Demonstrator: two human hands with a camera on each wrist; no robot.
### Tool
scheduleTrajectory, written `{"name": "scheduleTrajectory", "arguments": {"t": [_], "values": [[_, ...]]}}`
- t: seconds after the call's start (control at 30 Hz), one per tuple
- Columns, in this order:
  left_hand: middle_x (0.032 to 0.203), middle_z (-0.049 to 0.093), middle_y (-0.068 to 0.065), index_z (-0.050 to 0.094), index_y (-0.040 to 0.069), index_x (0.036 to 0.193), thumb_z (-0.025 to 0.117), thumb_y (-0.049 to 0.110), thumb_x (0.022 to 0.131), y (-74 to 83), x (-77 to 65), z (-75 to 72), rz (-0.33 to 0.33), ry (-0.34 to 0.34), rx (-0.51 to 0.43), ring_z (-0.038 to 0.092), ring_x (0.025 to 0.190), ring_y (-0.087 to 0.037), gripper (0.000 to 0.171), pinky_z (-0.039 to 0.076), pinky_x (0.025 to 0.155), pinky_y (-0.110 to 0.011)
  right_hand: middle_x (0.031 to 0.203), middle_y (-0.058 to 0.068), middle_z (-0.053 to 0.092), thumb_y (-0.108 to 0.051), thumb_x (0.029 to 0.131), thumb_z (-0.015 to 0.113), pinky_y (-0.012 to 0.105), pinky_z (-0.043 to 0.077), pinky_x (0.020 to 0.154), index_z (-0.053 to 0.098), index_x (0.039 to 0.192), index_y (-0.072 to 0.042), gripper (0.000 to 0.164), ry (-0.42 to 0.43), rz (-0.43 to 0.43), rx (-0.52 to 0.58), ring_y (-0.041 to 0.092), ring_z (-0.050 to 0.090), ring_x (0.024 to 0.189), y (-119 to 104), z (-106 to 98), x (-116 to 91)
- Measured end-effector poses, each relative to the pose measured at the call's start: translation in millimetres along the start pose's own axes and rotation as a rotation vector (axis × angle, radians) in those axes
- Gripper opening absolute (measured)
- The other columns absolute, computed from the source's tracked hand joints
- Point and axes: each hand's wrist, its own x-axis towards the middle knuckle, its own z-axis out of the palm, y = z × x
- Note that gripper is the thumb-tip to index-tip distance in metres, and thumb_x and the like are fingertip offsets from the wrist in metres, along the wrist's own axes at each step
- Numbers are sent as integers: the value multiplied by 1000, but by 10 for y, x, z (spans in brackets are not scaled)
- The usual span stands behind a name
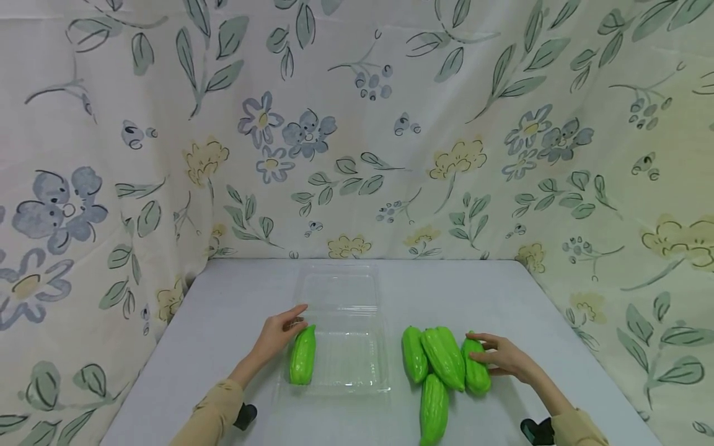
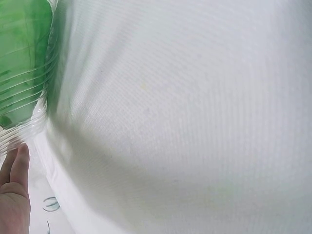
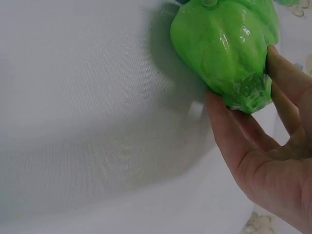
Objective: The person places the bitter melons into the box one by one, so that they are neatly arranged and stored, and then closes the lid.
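Observation:
My left hand (image 1: 281, 331) is at the left side of a clear plastic clamshell box (image 1: 385, 365), fingers right at its edge. A glossy green ribbed vegetable (image 1: 302, 356) lies along the left side in the box's near half, its stem end just below those fingers. Through the clear wall it shows in the left wrist view, where the left fingers (image 2: 19, 165) look straight. My right hand (image 1: 504, 357) grips the narrow end of another such vegetable (image 3: 224, 44), the rightmost of a group, with thumb and fingers on opposite sides of it.
Three more green vegetables (image 1: 444, 356) lie close together between the box and the right hand. The box's lid (image 1: 337, 288) is folded back flat. A white tabletop (image 1: 245, 291) ends at a floral curtain (image 1: 357, 155) behind and at both sides.

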Motion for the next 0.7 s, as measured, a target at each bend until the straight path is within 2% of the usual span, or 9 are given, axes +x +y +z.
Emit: {"name": "scheduleTrajectory", "arguments": {"t": [0.27, 0.53, 0.7], "values": [[132, 58, -12, 56, 5, 132, 66, 17, 89, -7, 11, 9, 1, 7, 8, 66, 105, -27, 46, 55, 87, -40, 138, 45, 25, -27, 89, 67, 46, 57, 81, 39, 142, 1, 65, 13, -2, -10, 48, 54, 114, 7, -11, 8], [133, 58, -13, 55, 4, 132, 66, 16, 89, -18, 6, 8, 7, 3, 3, 66, 106, -27, 46, 55, 88, -39, 137, 43, 31, -28, 89, 68, 44, 57, 80, 40, 141, 1, 66, 40, -1, -9, 38, 59, 109, 27, 17, 2], [132, 58, -13, 56, 4, 132, 66, 17, 89, -35, 6, 8, 18, 4, 6, 66, 105, -27, 46, 55, 87, -40, 136, 43, 31, -27, 89, 67, 44, 57, 79, 40, 141, 1, 65, 31, -14, -6, 38, 59, 108, 23, 17, -4]]}}
